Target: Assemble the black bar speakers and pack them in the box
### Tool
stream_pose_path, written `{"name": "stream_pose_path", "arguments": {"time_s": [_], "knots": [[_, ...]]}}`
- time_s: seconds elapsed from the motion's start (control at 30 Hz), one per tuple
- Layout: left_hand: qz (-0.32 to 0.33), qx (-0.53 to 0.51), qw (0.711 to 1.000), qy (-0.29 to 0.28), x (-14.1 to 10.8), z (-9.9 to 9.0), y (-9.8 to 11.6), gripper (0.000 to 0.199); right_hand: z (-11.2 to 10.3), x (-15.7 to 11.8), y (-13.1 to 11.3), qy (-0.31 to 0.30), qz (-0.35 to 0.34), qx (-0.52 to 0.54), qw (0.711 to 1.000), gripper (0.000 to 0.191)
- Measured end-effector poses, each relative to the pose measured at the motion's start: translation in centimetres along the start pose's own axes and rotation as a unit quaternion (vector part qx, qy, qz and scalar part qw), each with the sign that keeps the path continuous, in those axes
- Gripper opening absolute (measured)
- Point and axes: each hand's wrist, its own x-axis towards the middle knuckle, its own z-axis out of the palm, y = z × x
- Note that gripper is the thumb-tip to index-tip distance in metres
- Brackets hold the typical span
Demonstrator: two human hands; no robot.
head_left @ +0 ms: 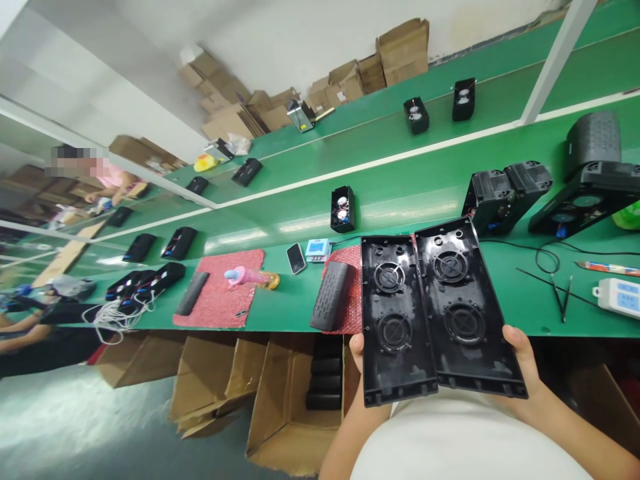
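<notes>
Two black plastic speaker housings are held side by side before me, their hollow insides facing up, each with two round grilles. My left hand (357, 352) grips the outer edge of the left speaker housing (397, 360), thumb on its rim, other fingers hidden beneath. On the far side of the pair, my right hand (523, 353) grips the right speaker housing (480, 363) the same way. Both housings tilt toward me, and their inner edges meet or nearly meet. Just left of them, a dark grey speaker (332, 295) with a patterned grille rests on red bubble wrap (353, 313).
A phone (296, 258), a blue-screened device (319, 250) and a bottle (253, 277) stand on the green bench (285, 307). Tweezers (561, 300) and assembled speakers (590, 200) lie right. Beyond is a belt with an open speaker (343, 208). Cardboard boxes (295, 427) sit below; people work at left.
</notes>
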Motion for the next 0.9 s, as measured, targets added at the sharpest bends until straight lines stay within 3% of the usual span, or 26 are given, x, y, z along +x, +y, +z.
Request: {"name": "stream_pose_path", "arguments": {"time_s": [0.13,0.23,0.33,0.43,0.6,0.73,0.8,0.9], "knots": [[-0.049,0.014,0.999,0.01,-0.6,-0.4,-0.1,0.083,0.4,0.3,-0.4,-0.024,-0.004,-0.053,0.998,0.075],[-0.037,0.083,0.995,0.027,-0.5,-0.6,-0.7,0.095,0.9,0.8,-0.2,-0.049,-0.013,-0.09,0.995,0.088],[-0.01,0.189,0.982,-0.011,0.3,-0.4,-1.9,0.115,1.1,1.7,0.9,-0.07,-0.07,-0.213,0.972,0.102],[0.018,0.261,0.964,-0.051,1.5,-0.3,-3.2,0.107,0.6,2.8,1.8,-0.05,-0.129,-0.321,0.937,0.105],[-0.013,0.254,0.963,-0.09,4.2,-1.6,-5.2,0.095,-1.6,4.6,1.4,0.013,-0.142,-0.343,0.928,0.094],[-0.037,0.334,0.941,0.035,7.6,-4.4,-6.3,0.095,-4.8,5.6,-0.1,0.084,-0.15,-0.413,0.894,0.092],[-0.025,0.37,0.921,0.119,9.5,-6.6,-6.5,0.086,-6.8,6.2,-1.1,0.153,-0.164,-0.473,0.852,0.097],[-0.006,0.408,0.88,0.243,12.0,-10.4,-6.2,0.061,-10.3,7.1,-2.4,0.268,-0.169,-0.563,0.763,0.099]]}}
